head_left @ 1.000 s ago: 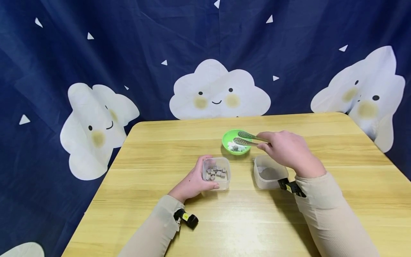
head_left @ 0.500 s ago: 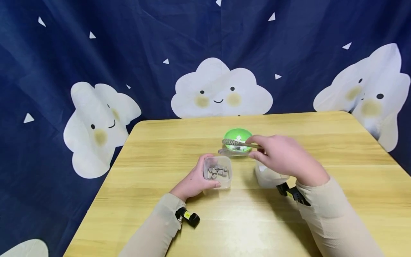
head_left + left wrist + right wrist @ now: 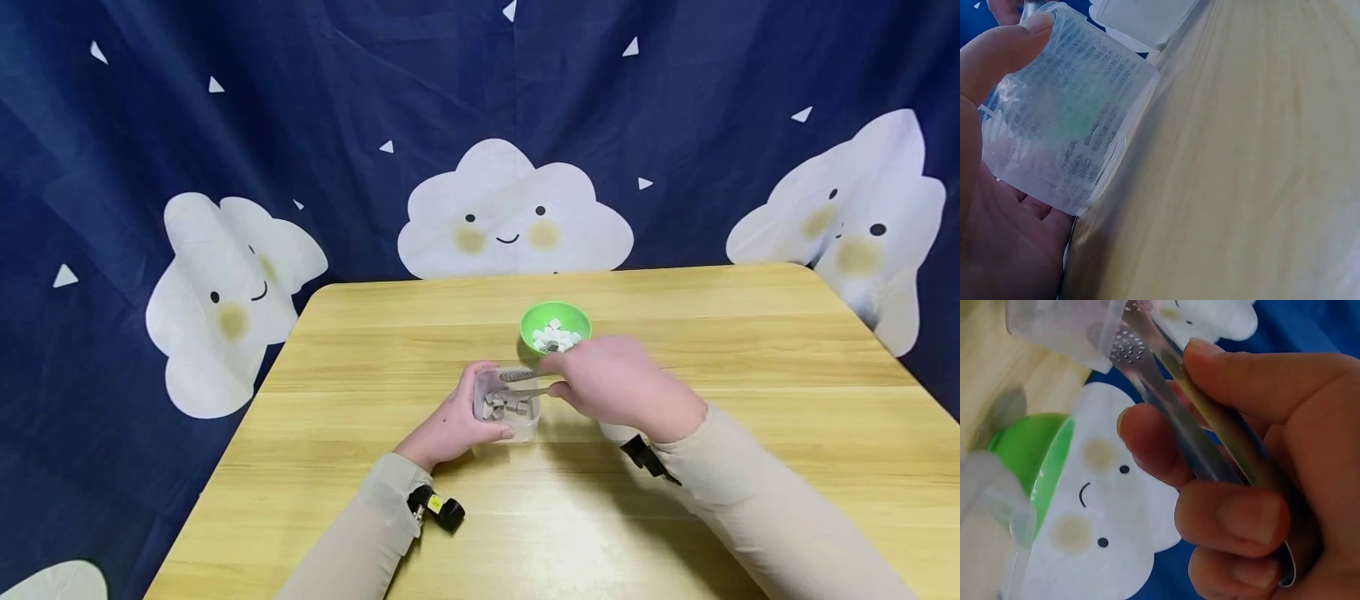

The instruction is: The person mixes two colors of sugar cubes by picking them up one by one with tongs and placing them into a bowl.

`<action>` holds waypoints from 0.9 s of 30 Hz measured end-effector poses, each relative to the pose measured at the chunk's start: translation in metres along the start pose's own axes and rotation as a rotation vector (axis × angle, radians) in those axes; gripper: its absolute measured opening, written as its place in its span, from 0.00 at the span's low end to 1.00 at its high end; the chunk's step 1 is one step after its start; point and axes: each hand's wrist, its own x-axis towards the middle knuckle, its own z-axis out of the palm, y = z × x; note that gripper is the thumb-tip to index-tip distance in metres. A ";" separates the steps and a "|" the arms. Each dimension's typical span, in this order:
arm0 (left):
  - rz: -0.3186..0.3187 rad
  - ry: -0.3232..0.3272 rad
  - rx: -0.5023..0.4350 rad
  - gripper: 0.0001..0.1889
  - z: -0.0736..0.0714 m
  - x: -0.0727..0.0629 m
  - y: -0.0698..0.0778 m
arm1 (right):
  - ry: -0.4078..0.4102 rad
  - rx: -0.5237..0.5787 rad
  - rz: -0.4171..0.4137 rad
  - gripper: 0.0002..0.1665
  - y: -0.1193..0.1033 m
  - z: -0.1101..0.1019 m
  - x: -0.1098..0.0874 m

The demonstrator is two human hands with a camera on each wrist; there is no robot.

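Note:
My left hand (image 3: 453, 425) grips a clear plastic box (image 3: 522, 433) from its left side, with the thumb along the near wall. Several small grey-brown cubes (image 3: 517, 407) lie in it. In my right hand (image 3: 626, 387) are metal tongs (image 3: 1179, 428) with perforated tips. Their tips reach over the box's right rim, above or among the cubes; whether they hold a cube I cannot tell. Just behind, a green bowl (image 3: 537, 317) contains several white cubes (image 3: 561, 339) and a greyish one (image 3: 552, 346). The left wrist view shows the box's side wall (image 3: 1085, 112) near the table.
A second clear box (image 3: 618, 432) stands to the right, mostly hidden beneath my right hand and wrist. Everything rests on a wooden table (image 3: 360, 350). Behind its back edge hangs a dark blue curtain (image 3: 337, 100) with white clouds.
My right hand has moved left and nearer with the tongs, from over the green bowl to the box in my left hand. The left hand keeps its hold on the box.

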 end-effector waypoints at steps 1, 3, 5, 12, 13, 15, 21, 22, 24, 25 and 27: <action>0.003 -0.001 -0.004 0.52 0.000 0.000 0.000 | -0.005 -0.011 -0.002 0.07 -0.002 0.001 0.002; 0.005 -0.002 -0.013 0.53 0.000 0.000 -0.001 | -0.023 -0.033 -0.002 0.07 -0.006 0.001 0.007; 0.007 -0.002 -0.019 0.53 -0.001 0.000 -0.001 | -0.047 -0.054 0.004 0.06 -0.010 0.001 0.012; 0.013 -0.003 -0.026 0.53 -0.002 -0.001 0.000 | -0.108 -0.088 0.031 0.07 -0.018 -0.006 0.022; 0.013 -0.002 -0.023 0.53 -0.002 -0.001 0.000 | -0.114 -0.095 0.036 0.07 -0.018 -0.006 0.023; 0.013 -0.001 -0.019 0.53 -0.002 -0.001 0.000 | -0.130 -0.107 0.045 0.07 -0.019 -0.007 0.023; -0.002 0.005 -0.032 0.53 -0.001 -0.001 0.001 | -0.181 -0.125 0.036 0.08 -0.021 -0.006 0.028; -0.004 0.003 -0.037 0.54 -0.001 -0.001 0.001 | -0.177 -0.121 0.029 0.08 -0.020 -0.006 0.027; -0.008 0.000 -0.037 0.54 0.000 0.000 0.001 | -0.155 -0.105 0.017 0.07 -0.019 -0.006 0.025; -0.009 -0.002 -0.037 0.54 0.000 0.000 0.001 | -0.136 -0.095 0.009 0.06 -0.017 -0.006 0.024; -0.011 -0.003 -0.033 0.54 0.000 0.000 0.001 | -0.097 -0.067 -0.005 0.06 -0.014 -0.008 0.020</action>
